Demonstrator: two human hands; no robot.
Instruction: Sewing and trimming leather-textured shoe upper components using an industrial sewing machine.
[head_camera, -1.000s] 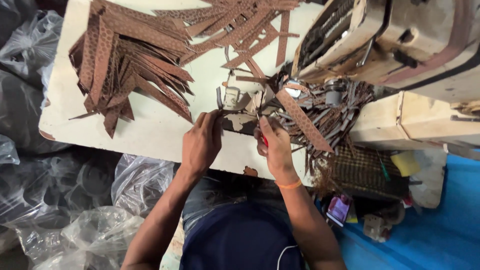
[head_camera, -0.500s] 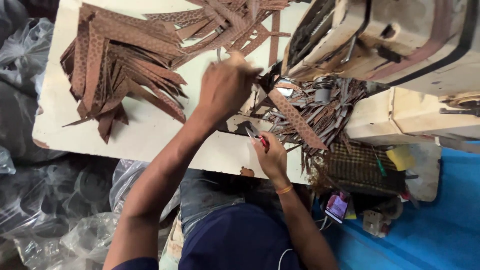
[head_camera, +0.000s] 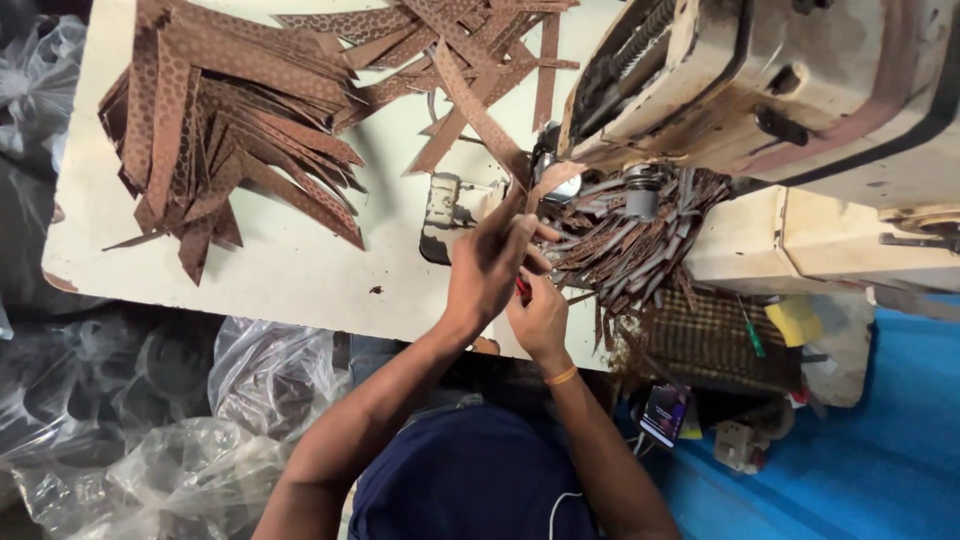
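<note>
Pinching a brown strip (head_camera: 478, 118) just left of the sewing machine (head_camera: 760, 80): left hand (head_camera: 490, 265). Right hand (head_camera: 540, 315) grips red snips (head_camera: 522, 290). Finished heap (head_camera: 630, 250) beneath machine; larger uncut pile (head_camera: 220, 120) far left on desk (head_camera: 280, 290).

Stitching workshop: sewing machine (head_camera: 760, 90) (worn), brown cut strips (head_camera: 230, 120)

Navy shirt, orange wristband (head_camera: 562, 376)
</note>
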